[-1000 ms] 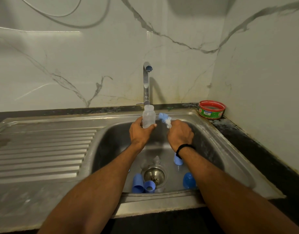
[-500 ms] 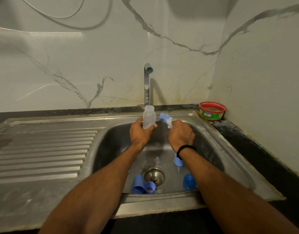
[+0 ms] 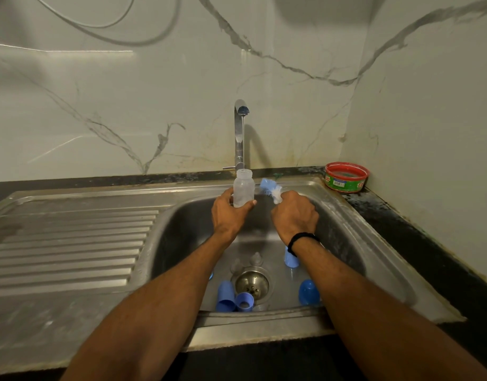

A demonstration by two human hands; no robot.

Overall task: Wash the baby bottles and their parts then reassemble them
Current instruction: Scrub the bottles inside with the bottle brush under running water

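Observation:
My left hand (image 3: 228,215) grips a clear, open baby bottle (image 3: 244,188) upright below the tap (image 3: 239,133), over the steel sink (image 3: 374,243). To its right, my right hand (image 3: 295,215) holds a bottle brush (image 3: 270,190) with blue and white bristles pointing up and left, close beside the bottle's neck but outside it. On the sink floor lie two clear teats (image 3: 255,259) by the drain (image 3: 252,283), a blue cap (image 3: 225,296) and blue ring (image 3: 245,301) at the front, a blue piece (image 3: 291,259) under my right wrist and a blue dome cap (image 3: 308,292).
A red and green tub of dish soap (image 3: 346,177) stands on the dark counter at the back right corner. A ribbed steel draining board (image 3: 66,243) stretches left of the basin. Marble walls close the back and the right side.
Both hands with the bottle and the brush stay nearly where they were; the brush head has shifted slightly beside the bottle. The parts in the sink have not moved.

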